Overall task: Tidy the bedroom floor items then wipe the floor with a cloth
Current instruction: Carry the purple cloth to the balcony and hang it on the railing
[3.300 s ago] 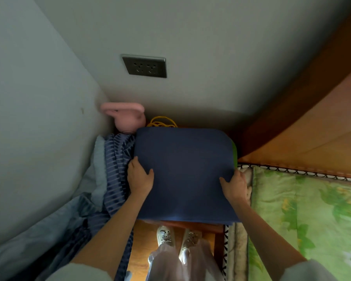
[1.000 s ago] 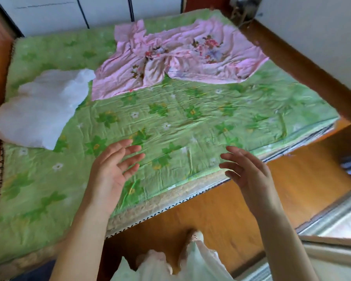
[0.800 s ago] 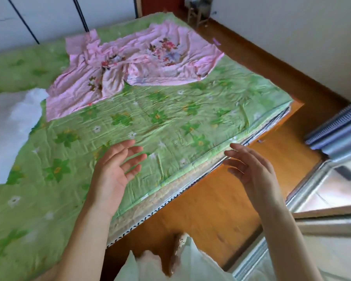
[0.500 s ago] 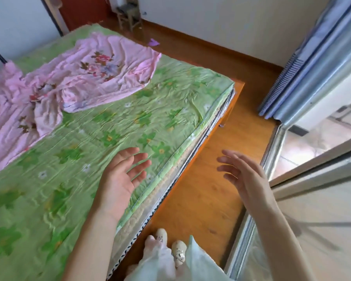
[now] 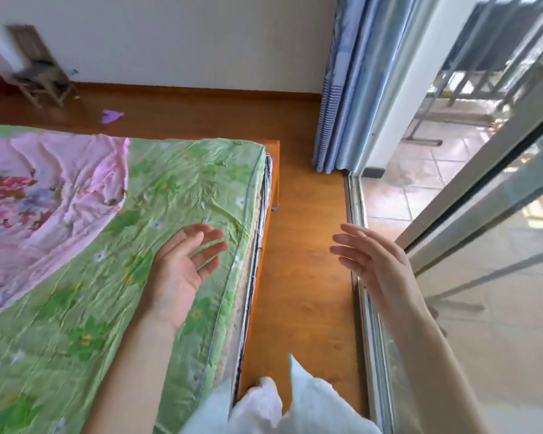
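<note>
Here no writing or label can be read on anything; the left hand point(image 5: 179, 274) is raised palm-up above the green floral bedsheet point(image 5: 170, 189), fingers straight and slightly spread, holding nothing; the right hand point(image 5: 373, 264) is raised over the strip of wooden floor point(image 5: 301, 245) between the bed and the sliding glass door point(image 5: 483, 277), fingers extended and loosely apart, also empty. A small purple scrap point(image 5: 112, 115) lies on the floor beyond the foot of the bed, near a little wooden stool point(image 5: 41, 79) against the wall; its long axis runs roughly left to right, though blur hides which end leads. A pink flowered sheet point(image 5: 44, 195) is spread across the bed's left part; a blue striped curtain point(image 5: 342, 89) hangs by the door frame. Compared with half a second ago, the view has swung rightward, so more of the door and tiled balcony shows and less of the pink sheet; both hands keep the same open pose.
</note>
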